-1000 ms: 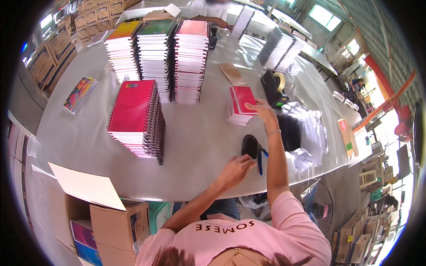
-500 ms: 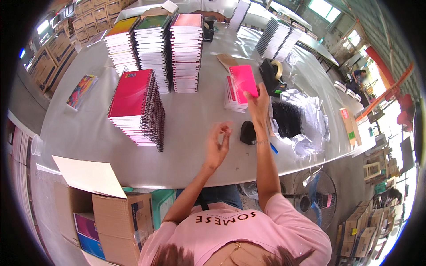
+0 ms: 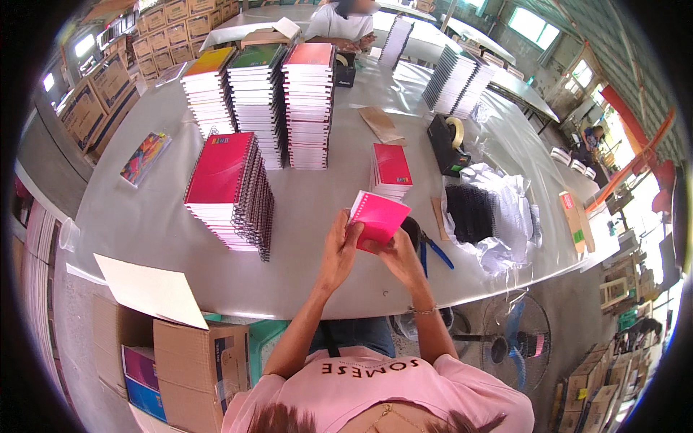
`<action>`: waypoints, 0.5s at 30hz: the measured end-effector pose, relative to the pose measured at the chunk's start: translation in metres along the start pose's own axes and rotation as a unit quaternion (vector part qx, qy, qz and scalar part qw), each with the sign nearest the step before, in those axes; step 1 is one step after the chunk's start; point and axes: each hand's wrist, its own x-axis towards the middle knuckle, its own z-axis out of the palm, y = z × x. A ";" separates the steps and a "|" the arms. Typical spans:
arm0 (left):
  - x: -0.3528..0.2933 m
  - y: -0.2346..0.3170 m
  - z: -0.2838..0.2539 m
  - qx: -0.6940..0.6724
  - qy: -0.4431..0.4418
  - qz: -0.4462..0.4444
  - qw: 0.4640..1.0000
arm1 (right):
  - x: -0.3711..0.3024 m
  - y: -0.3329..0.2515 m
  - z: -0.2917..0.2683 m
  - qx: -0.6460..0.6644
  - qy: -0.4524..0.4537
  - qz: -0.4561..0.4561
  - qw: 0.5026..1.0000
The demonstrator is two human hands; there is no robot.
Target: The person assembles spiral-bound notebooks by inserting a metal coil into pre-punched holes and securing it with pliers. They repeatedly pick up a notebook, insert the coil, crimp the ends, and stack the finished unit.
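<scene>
Both my hands hold a small bright-pink notebook (image 3: 381, 215) with a row of punched holes along one edge and no coil in it. My left hand (image 3: 339, 249) grips its left side, thumb on the cover. My right hand (image 3: 398, 254) closes on its lower right corner. Just beyond lies a short stack of pink-red notebooks (image 3: 392, 167) without coils. Blue-handled pliers (image 3: 439, 252) rest right of my right hand, beside a dark rounded object (image 3: 412, 229) partly hidden by that hand. Black binding coils (image 3: 469, 213) lie on crumpled white wrapping (image 3: 514, 209).
On the left stands a stack of coil-bound red notebooks (image 3: 220, 166), with taller yellow, green and coral stacks (image 3: 307, 108) behind. A tape dispenser (image 3: 444, 148) sits at right. An open carton (image 3: 188, 361) and a fan (image 3: 514, 339) flank me. Another person (image 3: 338, 25) sits across the table.
My right hand has brought the pink notebook from the short stack toward me, and my left hand has taken hold of it too. The person across has come into view.
</scene>
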 end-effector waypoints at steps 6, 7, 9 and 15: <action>0.001 0.041 -0.027 0.466 -0.097 0.123 0.871 | -0.006 0.014 -0.104 -0.161 0.172 -0.021 0.972; -0.002 0.039 -0.028 0.494 -0.095 0.135 0.854 | -0.007 0.016 -0.127 -0.236 0.220 -0.042 0.946; -0.010 0.028 -0.026 0.547 -0.094 0.159 0.816 | -0.015 0.038 -0.170 -0.343 0.312 -0.020 0.886; -0.029 0.008 -0.014 0.574 -0.079 0.151 0.801 | -0.045 0.097 -0.249 -0.509 0.317 0.212 0.772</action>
